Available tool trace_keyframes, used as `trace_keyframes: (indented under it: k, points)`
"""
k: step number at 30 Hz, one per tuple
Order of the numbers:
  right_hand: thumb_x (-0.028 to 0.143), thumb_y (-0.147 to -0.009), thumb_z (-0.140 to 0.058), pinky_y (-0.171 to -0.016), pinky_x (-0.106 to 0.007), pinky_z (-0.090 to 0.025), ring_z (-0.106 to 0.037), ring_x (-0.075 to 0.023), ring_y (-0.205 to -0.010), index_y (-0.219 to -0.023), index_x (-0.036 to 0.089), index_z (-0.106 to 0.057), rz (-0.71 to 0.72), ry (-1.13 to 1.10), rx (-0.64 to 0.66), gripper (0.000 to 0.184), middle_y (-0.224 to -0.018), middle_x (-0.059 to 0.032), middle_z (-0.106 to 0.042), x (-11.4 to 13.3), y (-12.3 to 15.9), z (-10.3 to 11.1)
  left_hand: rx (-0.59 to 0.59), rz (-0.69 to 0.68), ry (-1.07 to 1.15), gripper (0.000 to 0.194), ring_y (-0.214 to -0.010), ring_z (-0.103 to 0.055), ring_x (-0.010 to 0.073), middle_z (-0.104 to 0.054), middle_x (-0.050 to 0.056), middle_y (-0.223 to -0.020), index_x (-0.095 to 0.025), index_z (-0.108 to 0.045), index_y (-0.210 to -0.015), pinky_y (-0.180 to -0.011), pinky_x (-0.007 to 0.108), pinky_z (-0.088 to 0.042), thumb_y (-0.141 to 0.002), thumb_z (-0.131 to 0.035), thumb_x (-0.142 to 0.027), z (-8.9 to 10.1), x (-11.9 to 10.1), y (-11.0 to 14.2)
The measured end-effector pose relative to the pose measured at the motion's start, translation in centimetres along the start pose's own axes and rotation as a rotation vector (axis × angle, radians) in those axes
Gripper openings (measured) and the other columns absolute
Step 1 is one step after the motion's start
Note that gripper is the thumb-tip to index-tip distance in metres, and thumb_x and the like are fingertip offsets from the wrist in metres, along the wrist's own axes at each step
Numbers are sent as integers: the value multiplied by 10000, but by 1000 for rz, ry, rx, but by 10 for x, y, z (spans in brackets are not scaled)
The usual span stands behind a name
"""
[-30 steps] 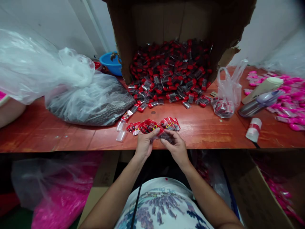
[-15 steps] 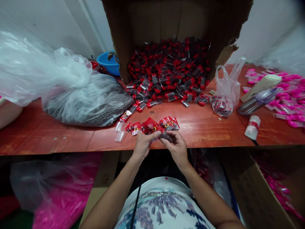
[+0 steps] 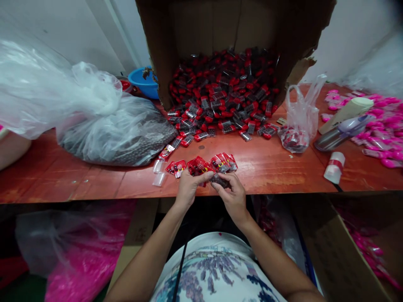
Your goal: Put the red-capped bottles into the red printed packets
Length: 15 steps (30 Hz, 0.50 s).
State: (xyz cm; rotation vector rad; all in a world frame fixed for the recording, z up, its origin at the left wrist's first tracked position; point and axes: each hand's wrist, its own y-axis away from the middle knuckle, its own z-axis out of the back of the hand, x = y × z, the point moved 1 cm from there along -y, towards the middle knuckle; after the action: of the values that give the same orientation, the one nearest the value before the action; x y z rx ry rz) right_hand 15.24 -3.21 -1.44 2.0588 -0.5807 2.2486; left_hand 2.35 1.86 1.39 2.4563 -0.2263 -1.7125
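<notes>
At the table's front edge my left hand (image 3: 189, 188) is closed on a red printed packet (image 3: 199, 165), its thumb lying across the lower part. My right hand (image 3: 233, 196) pinches a small clear case with dark contents (image 3: 219, 180), close against my left thumb. My fingers hide part of both things. Just beyond the right fingers lies a fanned row of red packets (image 3: 223, 161). More red packets (image 3: 179, 167) rest left of my left hand, with two small clear plastic pieces (image 3: 159, 179) beside them.
Behind, a cardboard box (image 3: 176, 37) on its side spills many red-capped clear cases (image 3: 220, 105). A large plastic bag (image 3: 116, 134) of dark pieces sits left, near a blue basin (image 3: 143, 82). Rightward are a small bag (image 3: 296, 136), a bottle (image 3: 333, 134), a white roll (image 3: 334, 167) and pink items (image 3: 387, 130).
Both hands keep nearly the same place and grip. The red packet in my left hand has shifted and tilted slightly. The view has moved a little.
</notes>
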Motion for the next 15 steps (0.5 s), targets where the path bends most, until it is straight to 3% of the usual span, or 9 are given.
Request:
trace_keyframes:
  k: [5,10,15]
  points:
    - [305,-724,-735,-710,-299,-535,-638,-151,-752,-989,229,-633,-272,-277,57,294,-879,5,-675,-4,-3,-1,105,78,53,320,-643,-622,151,-689,29,-734,-130,-673,-770,-637,263,-500,-502,-846,-161,1,-1,1]
    - [310,-741,-723,-792,-318,-515,-626,-167,-841,-995,230,-636,-135,-136,9,280,-926,-16,-652,-8,-1,-4,83,41,-43,278,-574,-582,115,-657,-1,-667,-135,-650,-753,-542,210,-445,-549,-832,-183,-1,4,2]
    - [295,-763,-702,-863,-335,-510,-613,-182,-960,-1168,269,-570,-112,-137,38,427,-1076,-35,-607,-10,-6,-1,86,95,-10,297,-640,-629,140,-706,38,-746,-126,-681,-802,-598,223,-475,-558,-832,-202,1,3,-2]
